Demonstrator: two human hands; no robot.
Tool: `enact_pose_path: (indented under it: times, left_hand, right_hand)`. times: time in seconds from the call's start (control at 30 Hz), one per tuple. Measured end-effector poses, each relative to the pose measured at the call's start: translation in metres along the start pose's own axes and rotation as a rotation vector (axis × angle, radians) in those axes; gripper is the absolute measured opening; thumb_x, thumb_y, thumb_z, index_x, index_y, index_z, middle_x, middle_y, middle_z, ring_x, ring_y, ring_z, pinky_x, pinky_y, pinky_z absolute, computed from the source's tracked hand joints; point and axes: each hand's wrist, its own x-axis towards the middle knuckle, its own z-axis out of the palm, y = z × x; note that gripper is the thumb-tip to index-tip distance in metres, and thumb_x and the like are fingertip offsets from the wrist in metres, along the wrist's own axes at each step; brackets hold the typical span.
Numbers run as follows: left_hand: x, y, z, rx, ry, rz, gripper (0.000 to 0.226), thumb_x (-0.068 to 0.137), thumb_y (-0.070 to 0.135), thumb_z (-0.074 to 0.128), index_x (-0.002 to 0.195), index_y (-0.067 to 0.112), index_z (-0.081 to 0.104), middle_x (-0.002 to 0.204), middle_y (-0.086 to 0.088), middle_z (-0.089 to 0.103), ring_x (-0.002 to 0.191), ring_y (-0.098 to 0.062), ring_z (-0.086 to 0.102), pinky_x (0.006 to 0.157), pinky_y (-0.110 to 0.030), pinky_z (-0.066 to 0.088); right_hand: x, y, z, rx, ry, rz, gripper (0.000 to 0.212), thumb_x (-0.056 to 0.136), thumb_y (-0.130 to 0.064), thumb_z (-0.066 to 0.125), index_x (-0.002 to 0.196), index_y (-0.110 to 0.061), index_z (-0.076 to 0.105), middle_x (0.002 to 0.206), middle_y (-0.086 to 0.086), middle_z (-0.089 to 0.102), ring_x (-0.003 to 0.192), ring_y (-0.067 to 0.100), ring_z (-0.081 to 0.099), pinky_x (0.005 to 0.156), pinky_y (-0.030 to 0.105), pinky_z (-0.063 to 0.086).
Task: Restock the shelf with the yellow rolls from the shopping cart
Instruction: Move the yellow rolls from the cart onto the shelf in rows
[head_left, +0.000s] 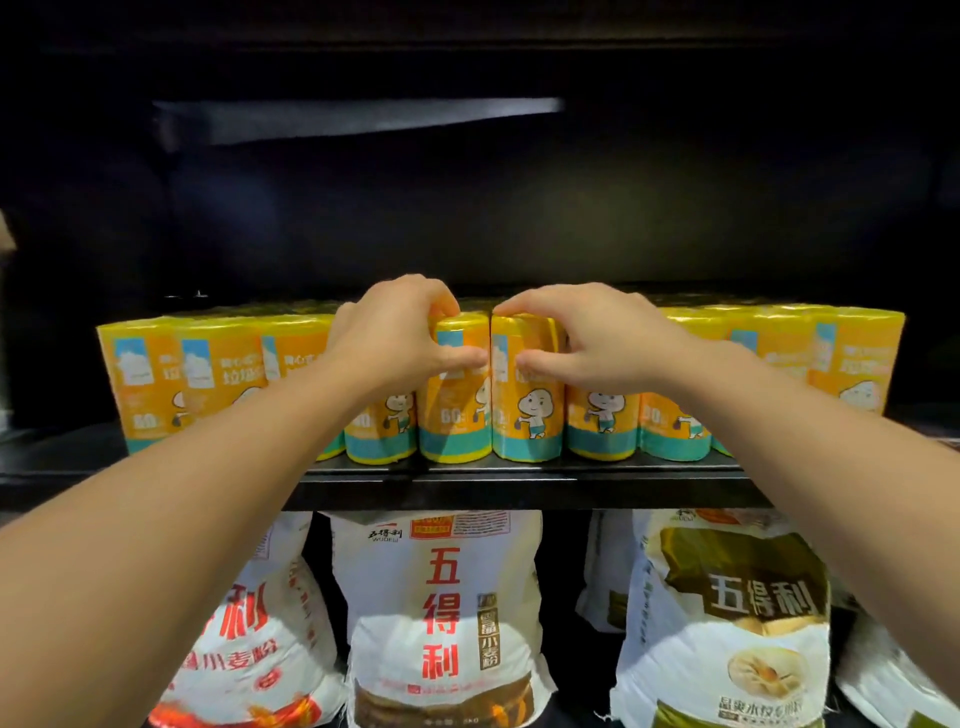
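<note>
Progress: the shelf (519, 480) carries a full-looking front row of yellow rolls (156, 374) running from near its left end to near its right end, all standing at the front edge. Further rolls appear to stand behind them, though the rear of the shelf is too dark to count. The shopping cart is not in view, so what remains to be brought over cannot be stated. On this evidence the restocking is judged well advanced, with the present step being the seating of the two middle rolls.

Hands: the left hand (400, 332) is closed over the top of the left centre roll (457, 410), fingers curled on its upper rim and thumb laid across its face. The right hand (597, 338) grips the right centre roll (527, 410) in the same manner, thumb on the front, fingers over the top. The two rolls touch each other side by side at the middle of the front edge.

Orientation: every visible roll stands upright, long axis vertical, teal band at the bottom and label with cartoon figure facing outward toward the aisle. The two held rolls match their neighbours; no tilt is evident.

Below the shelf, white flour sacks (441, 623) occupy the lower level and are not involved.
</note>
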Motion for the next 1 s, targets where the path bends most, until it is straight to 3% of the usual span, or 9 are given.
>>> enact_pose_path:
  times: [0.17,0.33,0.43,0.7,1.0]
  left_hand:
    - [0.002,-0.005,-0.006,-0.046,-0.075,0.047,0.057,0.076,0.055,0.074,0.125,0.031,0.058,0.117,0.007,0.063,0.110,-0.016,0.058,0.093,-0.047,0.052]
    - [0.010,-0.014,-0.012,-0.069,-0.160,0.116,0.055,0.079,0.047,0.076,0.128,0.033,0.055,0.122,0.006,0.060,0.114,-0.018,0.056,0.099,-0.052,0.048]
    - [0.014,-0.016,-0.016,-0.019,-0.189,0.159,0.055,0.080,0.047,0.075,0.130,0.034,0.054,0.122,0.007,0.059,0.117,-0.018,0.055,0.102,-0.051,0.044]
    - [0.021,-0.028,-0.017,-0.116,-0.257,0.259,0.054,0.080,0.039,0.078,0.127,0.033,0.052,0.122,0.007,0.060,0.108,-0.014,0.060,0.086,-0.038,0.057]
    - [0.026,-0.039,-0.013,-0.227,-0.275,0.281,0.052,0.079,0.034,0.079,0.124,0.033,0.053,0.125,0.007,0.058,0.111,-0.013,0.058,0.084,-0.032,0.056]
  right_hand:
    - [0.000,-0.002,-0.001,0.021,-0.019,0.048,0.053,0.092,-0.052,0.058,0.142,-0.044,0.040,0.139,-0.014,0.052,0.113,0.005,0.050,0.085,0.034,0.051]
    - [0.000,-0.007,-0.003,0.028,-0.049,0.094,0.052,0.092,-0.051,0.059,0.140,-0.046,0.041,0.139,-0.016,0.051,0.124,0.010,0.050,0.097,0.046,0.048]
    - [0.000,-0.009,-0.004,0.047,-0.059,0.107,0.052,0.091,-0.050,0.060,0.139,-0.045,0.042,0.138,-0.015,0.052,0.123,0.010,0.050,0.095,0.046,0.051]
    - [0.000,-0.014,-0.003,0.042,-0.063,0.133,0.051,0.092,-0.047,0.061,0.139,-0.044,0.041,0.135,-0.015,0.053,0.120,0.010,0.053,0.090,0.041,0.054]
    - [0.002,-0.012,-0.002,0.059,-0.059,0.131,0.050,0.090,-0.048,0.062,0.136,-0.046,0.042,0.131,-0.016,0.053,0.116,0.010,0.054,0.088,0.044,0.056]
